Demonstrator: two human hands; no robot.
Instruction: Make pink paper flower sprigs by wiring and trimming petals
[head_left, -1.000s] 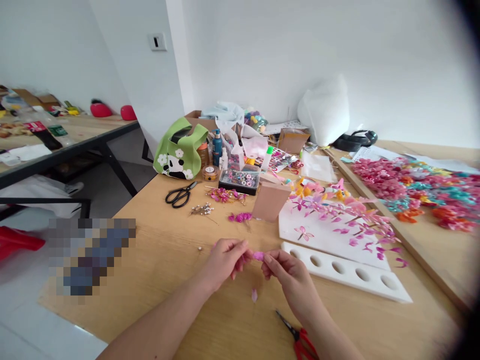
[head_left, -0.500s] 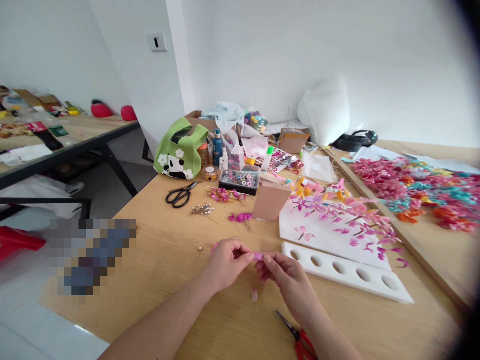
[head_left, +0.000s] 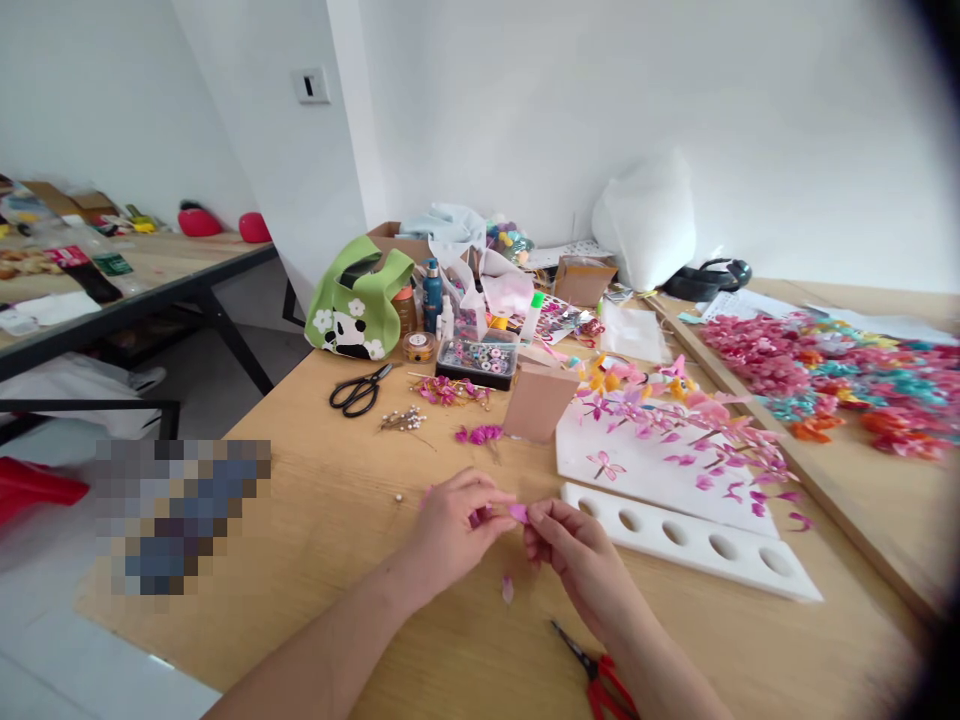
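Note:
Above the wooden table [head_left: 330,530], my left hand [head_left: 454,525] and my right hand [head_left: 574,550] meet at a small purple petal [head_left: 518,512]. My right thumb and forefinger pinch its right end. The left fingers are closed at its other side, with more purple material partly hidden among them. Below the hands, a pale pink petal [head_left: 508,589] lies on the table. Red-handled scissors [head_left: 604,685] rest beside my right forearm. To the right is a white foam block [head_left: 652,527] with several round holes, and behind it pink flower sprays [head_left: 720,440] on a white board [head_left: 581,450].
Black scissors [head_left: 360,390], pearl-tipped stems [head_left: 405,418], magenta flowers [head_left: 480,435] and a bead box [head_left: 478,360] stand farther back. A green panda bag [head_left: 356,305] is at back left. A wooden strip [head_left: 795,455] borders colourful flowers [head_left: 810,375] at right.
My left fingers have opened out slightly and shifted on the petal, and more of the petal shows between the hands. The view has shifted slightly.

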